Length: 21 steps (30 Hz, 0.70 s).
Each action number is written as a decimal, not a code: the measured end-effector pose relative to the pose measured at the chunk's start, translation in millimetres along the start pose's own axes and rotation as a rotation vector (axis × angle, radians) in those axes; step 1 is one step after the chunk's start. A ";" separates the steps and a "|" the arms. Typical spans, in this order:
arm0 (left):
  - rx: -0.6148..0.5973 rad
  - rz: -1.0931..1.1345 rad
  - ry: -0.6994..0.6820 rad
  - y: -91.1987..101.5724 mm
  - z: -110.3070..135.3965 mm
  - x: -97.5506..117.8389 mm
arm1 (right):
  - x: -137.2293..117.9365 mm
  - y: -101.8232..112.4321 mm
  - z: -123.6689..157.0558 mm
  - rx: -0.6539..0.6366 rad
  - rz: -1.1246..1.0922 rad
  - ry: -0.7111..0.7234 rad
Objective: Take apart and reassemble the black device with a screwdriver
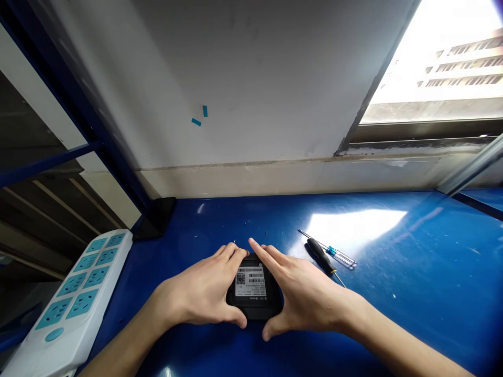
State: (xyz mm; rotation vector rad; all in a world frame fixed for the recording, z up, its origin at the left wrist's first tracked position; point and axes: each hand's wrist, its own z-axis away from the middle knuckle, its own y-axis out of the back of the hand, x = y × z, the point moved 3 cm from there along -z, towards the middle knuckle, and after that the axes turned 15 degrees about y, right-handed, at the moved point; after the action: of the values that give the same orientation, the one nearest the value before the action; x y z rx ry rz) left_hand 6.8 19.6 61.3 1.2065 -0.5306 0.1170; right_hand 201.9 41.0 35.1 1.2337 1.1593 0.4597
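Note:
A flat black electronic box [255,310] with a white label of barcodes and a QR code lies on the blue tabletop [412,293], label side up. My left hand [204,288] grips its left side, the thumb at the near edge and the fingers at the far left corner. On the opposite side, my right hand [302,293] holds it too, thumb near the front edge, index finger stretched past the far edge. The fingertips behind the box are partly hidden. To the right of my right hand lie a black-handled screwdriver [321,254] and a screwdriver with a clear blue handle [342,256].
A white power strip [113,272] with teal sockets stands at the left. Behind it is a black object [157,217] by the blue frame. Several tiny bits, perhaps screws [266,232], are scattered beyond my hands. A wall [251,178] bounds the table's back; a window [440,78] is right.

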 end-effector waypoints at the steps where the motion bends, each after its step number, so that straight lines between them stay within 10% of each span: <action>1: 0.000 -0.002 0.009 0.0 0.1 0.5 | 0.4 -1.3 0.0 -0.007 -0.007 -0.007; 21: -0.100 -0.191 0.194 2.1 -4.4 18.8 | -4.5 4.5 -1.7 -0.127 -0.021 -0.061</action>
State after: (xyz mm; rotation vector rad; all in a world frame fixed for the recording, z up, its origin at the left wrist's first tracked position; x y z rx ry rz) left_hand 23.9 20.7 70.5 1.1277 -0.2472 0.0438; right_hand 199.9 39.7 41.2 1.1181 1.0737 0.4695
